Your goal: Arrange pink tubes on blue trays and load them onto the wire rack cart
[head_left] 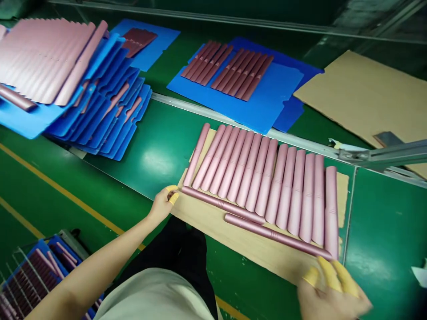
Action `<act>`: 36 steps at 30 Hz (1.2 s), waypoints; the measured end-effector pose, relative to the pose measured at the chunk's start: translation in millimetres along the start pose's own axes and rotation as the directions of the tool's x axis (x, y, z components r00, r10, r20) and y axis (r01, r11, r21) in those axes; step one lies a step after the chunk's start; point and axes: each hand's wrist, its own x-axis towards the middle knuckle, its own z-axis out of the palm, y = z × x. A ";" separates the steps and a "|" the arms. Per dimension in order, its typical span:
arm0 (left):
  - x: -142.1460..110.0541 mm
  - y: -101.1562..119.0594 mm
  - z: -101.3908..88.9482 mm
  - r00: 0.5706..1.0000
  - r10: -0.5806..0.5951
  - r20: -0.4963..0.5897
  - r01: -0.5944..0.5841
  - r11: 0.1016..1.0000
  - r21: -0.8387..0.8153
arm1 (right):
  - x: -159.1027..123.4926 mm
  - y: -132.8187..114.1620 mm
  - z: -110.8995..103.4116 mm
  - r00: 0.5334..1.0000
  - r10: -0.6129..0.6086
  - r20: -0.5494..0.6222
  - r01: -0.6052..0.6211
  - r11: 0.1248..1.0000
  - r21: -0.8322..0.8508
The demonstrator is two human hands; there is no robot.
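Observation:
A close row of pink metallic tubes lies on a cardboard sheet. Two more tubes lie crosswise along the row's near side, a left one and a right one. My left hand, with yellow covers on its fingertips, is at the outer end of the left crosswise tube; thumb and forefinger are bent but apart. Somewhat blurred, my right hand has its yellow-covered fingers at the right crosswise tube's outer end, thumb spread away from them. Neither hand visibly grips a tube.
Blue sheets stacked with tubes stand at left. Behind the row, another blue sheet carries darker tubes. Cardboard and a metal bar are at right. A loaded rack stands lower left.

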 end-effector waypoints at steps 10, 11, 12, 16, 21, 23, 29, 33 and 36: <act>16.8 15.1 6.1 0.964 -0.178 0.198 0.211 0.964 -0.162 | 20.9 -89.7 22.4 0.994 -0.080 0.079 0.086 0.994 -0.069; 16.7 17.0 7.2 0.961 -0.175 0.214 0.212 0.964 -0.163 | 20.7 -88.8 21.3 0.992 -0.077 0.096 0.086 0.992 -0.091; 16.5 18.6 8.0 0.958 -0.174 0.228 0.213 0.964 -0.160 | 21.1 -88.2 19.9 0.991 -0.077 0.111 0.089 0.990 -0.111; 11.1 20.4 6.0 0.954 -0.203 0.219 0.237 0.961 -0.145 | 24.4 -86.9 16.0 0.981 -0.111 0.159 0.128 0.986 -0.105; -11.5 12.8 3.1 0.961 -0.199 0.192 0.225 0.966 -0.124 | 23.4 -85.8 15.2 0.969 -0.163 0.184 0.172 0.985 -0.032; -22.4 13.8 9.6 0.953 -0.197 0.230 0.225 0.969 -0.104 | 23.6 -86.4 15.1 0.968 -0.169 0.186 0.175 0.985 -0.016; -38.1 33.0 49.8 0.905 -0.193 0.379 0.237 0.969 -0.074 | 28.2 -83.9 10.9 0.959 -0.201 0.201 0.201 0.979 0.022; -35.7 30.1 64.8 0.897 -0.165 0.410 0.210 0.975 -0.067 | 30.7 -67.0 3.0 0.954 -0.173 0.244 0.179 0.984 -0.004; -32.3 22.1 67.0 0.904 -0.130 0.407 0.166 0.985 -0.053 | 30.2 -54.8 -2.8 0.936 -0.198 0.292 0.201 0.979 0.020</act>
